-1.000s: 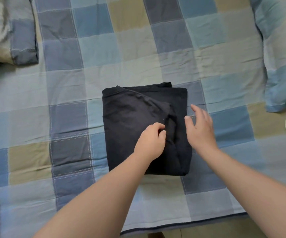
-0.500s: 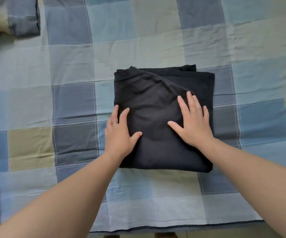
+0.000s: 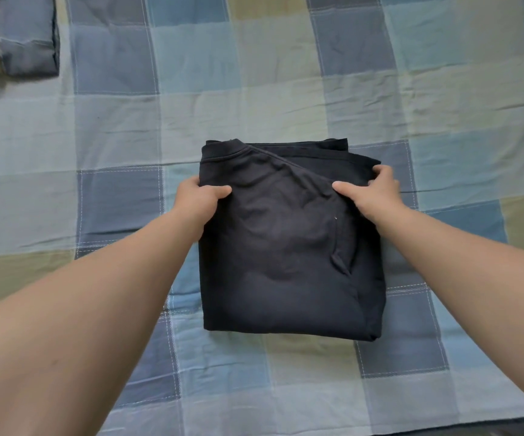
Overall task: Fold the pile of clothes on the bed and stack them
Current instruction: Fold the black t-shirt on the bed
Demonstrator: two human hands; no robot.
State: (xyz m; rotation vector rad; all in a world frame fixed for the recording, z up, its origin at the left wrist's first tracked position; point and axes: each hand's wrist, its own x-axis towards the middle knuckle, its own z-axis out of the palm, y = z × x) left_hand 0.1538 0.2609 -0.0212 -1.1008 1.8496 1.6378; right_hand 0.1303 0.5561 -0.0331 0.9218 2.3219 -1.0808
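The black garment [image 3: 285, 247] lies folded into a neat block in the middle of the bed [image 3: 97, 121]. I think it is ready to go on a stack. No other loose clothes show. The left hand [image 3: 199, 196] grips its left edge and the right hand [image 3: 372, 191] grips its right edge, thumbs on top.

Left hand [image 3: 198, 199] and right hand [image 3: 376, 192] both bare, forearms [image 3: 103, 309] bare too, uncovered right to the edge of view.
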